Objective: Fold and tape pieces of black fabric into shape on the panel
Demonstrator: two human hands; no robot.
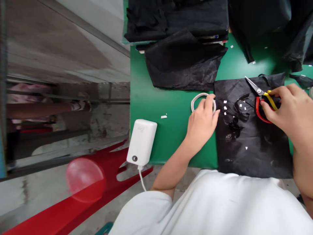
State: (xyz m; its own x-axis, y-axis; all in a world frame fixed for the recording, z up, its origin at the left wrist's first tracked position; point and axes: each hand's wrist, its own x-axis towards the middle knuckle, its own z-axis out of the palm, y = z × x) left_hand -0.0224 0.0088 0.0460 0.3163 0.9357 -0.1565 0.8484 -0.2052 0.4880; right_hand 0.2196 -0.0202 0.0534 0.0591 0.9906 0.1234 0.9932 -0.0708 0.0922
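Note:
On the green tabletop, my left hand (201, 119) has its fingers curled over a thin white ring (195, 99), which looks like a roll of tape; part of it is hidden under the fingers. My right hand (290, 109) grips a pair of scissors (261, 92) by the red and yellow handles, with the blades pointing up and left. Beneath the scissors lies a flat black fabric piece (254, 160). Small white scraps (225, 107) and a bunched black strip (242, 109) rest on this fabric.
Folded black fabric (186, 63) lies beyond my left hand, below a stack of black cloth (178, 19). A white power bank (142, 142) with a cable sits at the table's left edge. A red plastic chair (49, 212) stands left. Another person's leg (39, 111) shows far left.

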